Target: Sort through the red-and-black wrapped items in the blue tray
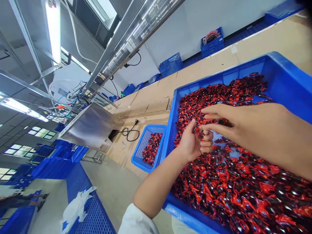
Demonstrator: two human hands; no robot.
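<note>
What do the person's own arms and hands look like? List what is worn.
Both hands are bare: no gloves, rings or watch show. The left hand ends a bare forearm whose white sleeve stops near the elbow. The right hand and its forearm are bare as far as the picture's edge; no sleeve shows there.

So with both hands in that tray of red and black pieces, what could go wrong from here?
1. The left hand is cupped around several red-and-black pieces; some could slip out unnoticed.
2. The big blue tray appears to overhang the bench edge near the person, so leaning on it might tip it.
3. The small blue basket also sits at the edge.
</note>
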